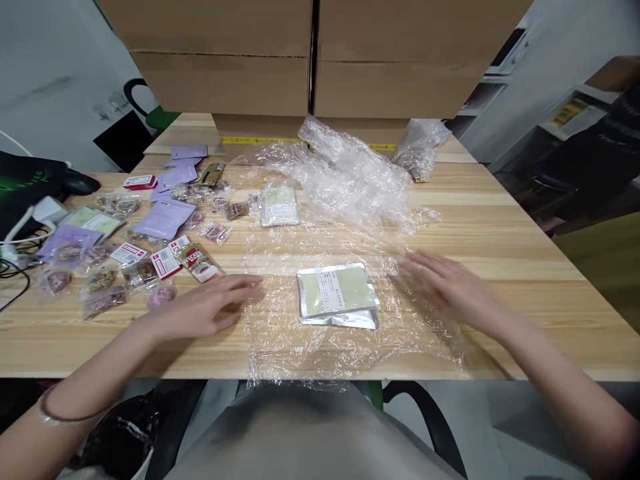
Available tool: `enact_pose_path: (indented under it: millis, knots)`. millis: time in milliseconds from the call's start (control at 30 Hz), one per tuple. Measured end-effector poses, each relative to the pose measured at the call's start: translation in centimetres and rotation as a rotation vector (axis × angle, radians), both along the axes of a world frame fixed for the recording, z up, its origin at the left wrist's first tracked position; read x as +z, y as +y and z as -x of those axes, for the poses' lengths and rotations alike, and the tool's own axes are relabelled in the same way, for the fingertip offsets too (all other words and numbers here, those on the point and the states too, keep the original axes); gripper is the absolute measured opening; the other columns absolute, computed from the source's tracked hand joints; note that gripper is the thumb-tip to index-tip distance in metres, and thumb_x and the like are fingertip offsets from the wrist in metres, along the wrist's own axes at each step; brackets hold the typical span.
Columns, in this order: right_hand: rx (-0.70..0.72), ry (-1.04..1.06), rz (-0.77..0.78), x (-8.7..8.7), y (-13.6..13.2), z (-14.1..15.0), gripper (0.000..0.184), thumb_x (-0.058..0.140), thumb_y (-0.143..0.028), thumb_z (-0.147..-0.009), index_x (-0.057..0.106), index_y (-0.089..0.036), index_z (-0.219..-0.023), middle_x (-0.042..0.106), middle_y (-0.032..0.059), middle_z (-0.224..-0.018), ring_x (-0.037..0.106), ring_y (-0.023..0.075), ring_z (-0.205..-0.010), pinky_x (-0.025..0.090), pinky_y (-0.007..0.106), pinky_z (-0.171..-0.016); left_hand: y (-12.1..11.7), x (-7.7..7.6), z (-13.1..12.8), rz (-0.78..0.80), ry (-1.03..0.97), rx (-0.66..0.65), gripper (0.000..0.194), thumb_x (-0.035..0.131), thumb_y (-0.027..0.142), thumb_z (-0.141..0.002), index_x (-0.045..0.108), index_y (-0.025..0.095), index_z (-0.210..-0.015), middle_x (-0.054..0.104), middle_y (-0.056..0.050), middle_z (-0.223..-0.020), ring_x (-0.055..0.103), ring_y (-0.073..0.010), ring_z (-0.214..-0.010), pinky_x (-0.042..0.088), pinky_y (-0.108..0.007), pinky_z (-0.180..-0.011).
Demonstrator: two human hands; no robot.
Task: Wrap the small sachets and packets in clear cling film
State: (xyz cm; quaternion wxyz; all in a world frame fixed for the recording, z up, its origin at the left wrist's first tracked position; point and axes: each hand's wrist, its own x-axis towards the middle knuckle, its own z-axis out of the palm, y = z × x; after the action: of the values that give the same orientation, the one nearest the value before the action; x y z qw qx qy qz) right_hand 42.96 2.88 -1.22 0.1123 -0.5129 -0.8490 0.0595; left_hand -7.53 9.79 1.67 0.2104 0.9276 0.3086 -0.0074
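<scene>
A sheet of clear plastic wrap [320, 350] lies spread on the table in front of me, its near edge hanging over the table's front. Two silver foil pouches [345, 288], the upper one with a pale green label, are stacked on its middle. My left hand [213, 305] is palm down at the wrap's left edge, fingers stretched toward the pouches. Over the right edge of the wrap is my right hand [445, 285], slightly blurred, with its fingers extended. I see nothing held in either hand; whether the fingertips touch the film I cannot tell.
A crumpled heap of wrap [355, 177] and another green-labelled pouch [280, 205] lie farther back. To the left are purple packets [165, 219], a gold-and-red sachet [197, 260] and several small clear bags [105, 300]. Large cardboard boxes [225, 80] stand behind the table.
</scene>
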Motion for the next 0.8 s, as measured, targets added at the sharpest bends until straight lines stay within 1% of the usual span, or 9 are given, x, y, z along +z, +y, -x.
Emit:
enact_pose_path:
  millis: [67, 133, 300, 367, 433, 533, 700, 767, 800]
  knots:
    - [-0.077, -0.042, -0.029, -0.3, -0.4, -2.6, 0.052, 0.042, -0.024, -0.096, 0.046, -0.034, -0.147, 0.048, 0.0036, -0.151, 0.044, 0.0348, -0.139, 0.042, 0.065, -0.108, -0.2, -0.7, 1.1, -0.052, 0.018, 0.011, 0.050, 0.058, 0.033, -0.092, 0.052, 0.034, -0.142, 0.049, -0.006, -0.151, 0.052, -0.0279, -0.132, 0.044, -0.046, -0.108]
    - [-0.095, -0.029, -0.015, -0.4, -1.0, -3.7, 0.049, 0.047, -0.028, -0.096, 0.050, -0.035, -0.144, 0.048, 0.0044, -0.151, 0.045, 0.0361, -0.138, 0.041, 0.064, -0.109, -0.5, -1.2, 1.2, -0.146, 0.010, 0.011, 0.049, 0.053, 0.030, -0.096, 0.049, 0.032, -0.145, 0.050, -0.007, -0.151, 0.049, -0.0287, -0.136, 0.040, -0.049, -0.112]
    - [0.101, 0.046, 0.048, -0.3, -2.5, -1.6, 0.044, 0.048, -0.026, -0.099, 0.052, -0.041, -0.140, 0.052, -0.0046, -0.148, 0.044, 0.0269, -0.140, 0.041, 0.058, -0.114, -1.2, -1.7, -0.7, -0.238, -0.051, -0.226, 0.059, 0.036, 0.004, -0.096, 0.051, 0.038, -0.143, 0.051, -0.001, -0.149, 0.044, -0.0214, -0.141, 0.033, -0.046, -0.120]
    - [0.187, 0.089, 0.070, -0.6, -2.9, -0.4, 0.042, 0.048, -0.024, -0.098, 0.056, -0.040, -0.136, 0.058, -0.0054, -0.142, 0.048, 0.0235, -0.137, 0.044, 0.054, -0.113, -1.4, -2.1, -1.4, -0.207, -0.098, -0.289, 0.054, 0.043, 0.009, -0.097, 0.053, 0.038, -0.141, 0.055, -0.001, -0.146, 0.047, -0.0216, -0.139, 0.035, -0.045, -0.119]
    - [0.176, 0.201, 0.059, -1.1, -3.1, 0.5, 0.033, 0.054, -0.027, -0.096, 0.066, -0.037, -0.124, 0.066, -0.0027, -0.131, 0.054, 0.0245, -0.132, 0.048, 0.052, -0.108, -1.5, -2.5, -1.9, -0.133, -0.172, -0.281, 0.044, 0.054, 0.021, -0.096, 0.057, 0.036, -0.138, 0.061, -0.004, -0.140, 0.051, -0.0239, -0.135, 0.040, -0.046, -0.115]
    - [0.036, 0.418, 0.104, -1.7, -2.6, 1.3, 0.022, 0.055, -0.034, -0.094, 0.073, -0.032, -0.106, 0.072, 0.0020, -0.119, 0.059, 0.0276, -0.126, 0.051, 0.054, -0.104, -1.2, -3.0, -2.0, 0.051, -0.313, -0.152, 0.035, 0.057, 0.032, -0.095, 0.064, 0.033, -0.130, 0.067, -0.006, -0.131, 0.058, -0.0253, -0.128, 0.048, -0.045, -0.108]
    - [-0.249, 0.506, 0.178, -2.4, -0.8, 0.9, 0.030, 0.045, -0.038, -0.097, 0.074, -0.029, -0.094, 0.073, 0.0049, -0.110, 0.065, 0.0296, -0.115, 0.053, 0.055, -0.099, -0.6, -3.0, -1.9, 0.298, -0.473, 0.177, 0.030, 0.049, 0.034, -0.099, 0.078, 0.028, -0.102, 0.073, -0.007, -0.119, 0.066, -0.0245, -0.115, 0.051, -0.042, -0.101]
    - [-0.279, 0.447, 0.177, -2.3, -0.6, 0.5, 0.028, 0.047, -0.036, -0.095, 0.073, -0.027, -0.100, 0.072, 0.0063, -0.115, 0.066, 0.0315, -0.113, 0.053, 0.057, -0.098, -0.5, -3.0, -2.2, 0.328, -0.463, 0.325, 0.032, 0.049, 0.039, -0.098, 0.078, 0.025, -0.097, 0.074, -0.008, -0.112, 0.068, -0.0246, -0.108, 0.052, -0.041, -0.098]
    - [-0.255, 0.409, 0.189, -2.0, -0.7, 0.2, 0.028, 0.051, -0.035, -0.092, 0.070, -0.027, -0.111, 0.068, 0.0073, -0.123, 0.064, 0.0329, -0.117, 0.052, 0.058, -0.099, -0.6, -3.0, -2.4, 0.329, -0.455, 0.390, 0.032, 0.050, 0.041, -0.098, 0.077, 0.024, -0.097, 0.074, -0.008, -0.110, 0.068, -0.0244, -0.105, 0.052, -0.041, -0.097]
